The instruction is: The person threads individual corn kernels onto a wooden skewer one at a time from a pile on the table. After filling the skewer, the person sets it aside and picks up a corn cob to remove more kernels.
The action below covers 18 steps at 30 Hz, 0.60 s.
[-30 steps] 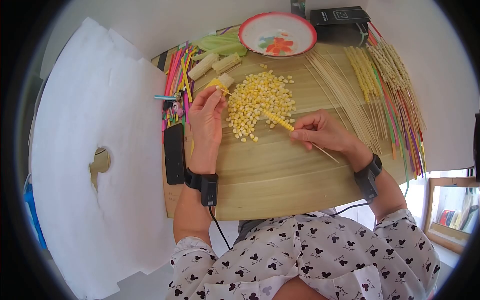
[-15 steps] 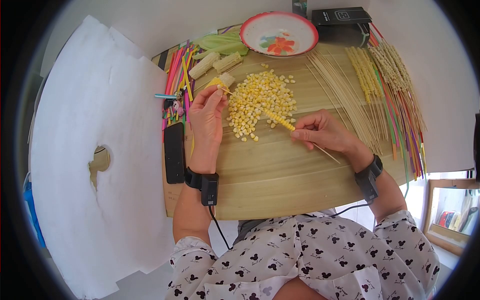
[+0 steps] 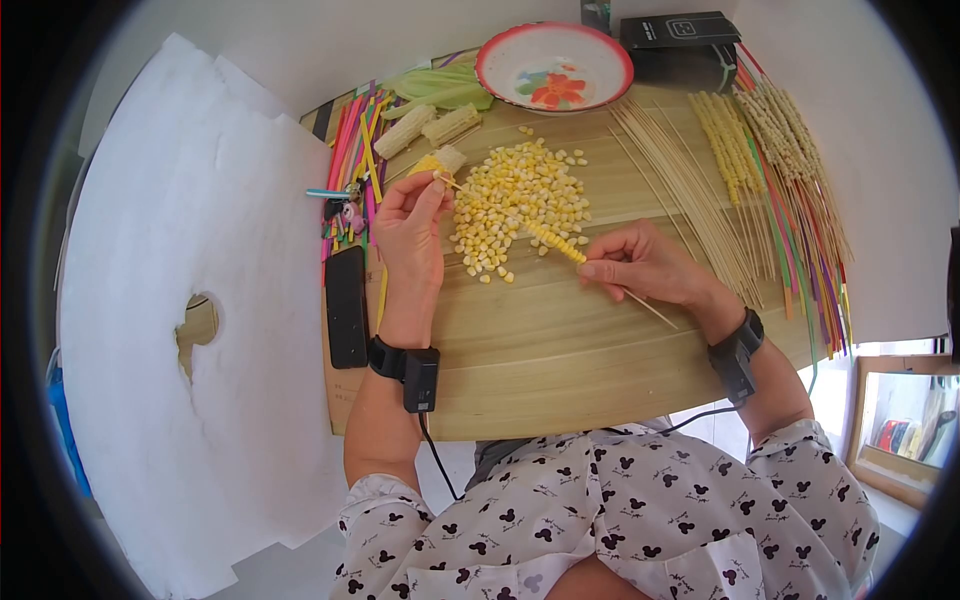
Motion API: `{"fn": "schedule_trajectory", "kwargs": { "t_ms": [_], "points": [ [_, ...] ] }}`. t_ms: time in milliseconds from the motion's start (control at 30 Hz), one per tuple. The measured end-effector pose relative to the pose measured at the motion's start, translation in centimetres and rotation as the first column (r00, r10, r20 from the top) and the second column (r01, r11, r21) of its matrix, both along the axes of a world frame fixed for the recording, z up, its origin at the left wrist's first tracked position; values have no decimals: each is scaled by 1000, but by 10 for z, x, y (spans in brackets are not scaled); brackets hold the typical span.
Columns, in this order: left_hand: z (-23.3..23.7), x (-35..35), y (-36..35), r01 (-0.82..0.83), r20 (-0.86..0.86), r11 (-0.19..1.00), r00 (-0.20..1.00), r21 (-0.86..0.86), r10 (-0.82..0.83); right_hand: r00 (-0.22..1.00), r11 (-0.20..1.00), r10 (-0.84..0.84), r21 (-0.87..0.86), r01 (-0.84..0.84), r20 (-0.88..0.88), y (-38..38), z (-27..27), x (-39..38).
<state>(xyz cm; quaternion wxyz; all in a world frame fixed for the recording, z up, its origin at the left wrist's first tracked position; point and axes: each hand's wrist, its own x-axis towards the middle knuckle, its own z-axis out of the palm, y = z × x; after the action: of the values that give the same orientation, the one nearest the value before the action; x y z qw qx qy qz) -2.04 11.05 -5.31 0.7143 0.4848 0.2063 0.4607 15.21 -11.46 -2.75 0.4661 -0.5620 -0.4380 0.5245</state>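
My right hand (image 3: pixel 640 262) pinches a thin wooden skewer (image 3: pixel 650 308) close to its lower end. A row of yellow corn kernels (image 3: pixel 555 241) is threaded along it, just beyond my fingertips. The skewer slants up and left over a pile of loose corn kernels (image 3: pixel 510 205). At its far tip my left hand (image 3: pixel 412 225) is closed, with a pale corn kernel (image 3: pixel 438 175) between thumb and forefinger. Just behind those fingers lies a partly stripped corn cob (image 3: pixel 437 161).
Two bare cobs (image 3: pixel 405 131), a green husk (image 3: pixel 440 88) and coloured strips (image 3: pixel 345 150) lie back left. A phone (image 3: pixel 346 305) rests by my left forearm. An enamel basin (image 3: pixel 553 68) stands behind the pile. Bare skewers (image 3: pixel 680 175) and kernel-covered skewers (image 3: pixel 727 145) lie at right.
Both hands keep nearly the same pose, pinching at the skewer's two ends. The whole view has shifted by a few pixels.
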Motion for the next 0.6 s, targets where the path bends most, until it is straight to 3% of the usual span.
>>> {"fn": "schedule_trajectory", "kwargs": {
  "t_ms": [300, 467, 600],
  "points": [
    [2, 2, -2, 27, 15, 997, 1000, 69, -28, 1000, 1000, -25, 18, 25, 13, 0, -3, 0],
    [10, 0, -5, 4, -39, 999, 999, -43, -6, 994, 994, -97, 51, 94, 52, 0, -8, -1],
    [3, -3, 1, 28, -11, 999, 1000, -39, -28, 984, 992, -121, 53, 115, 128, -1, -6, -5]
  ]
}}
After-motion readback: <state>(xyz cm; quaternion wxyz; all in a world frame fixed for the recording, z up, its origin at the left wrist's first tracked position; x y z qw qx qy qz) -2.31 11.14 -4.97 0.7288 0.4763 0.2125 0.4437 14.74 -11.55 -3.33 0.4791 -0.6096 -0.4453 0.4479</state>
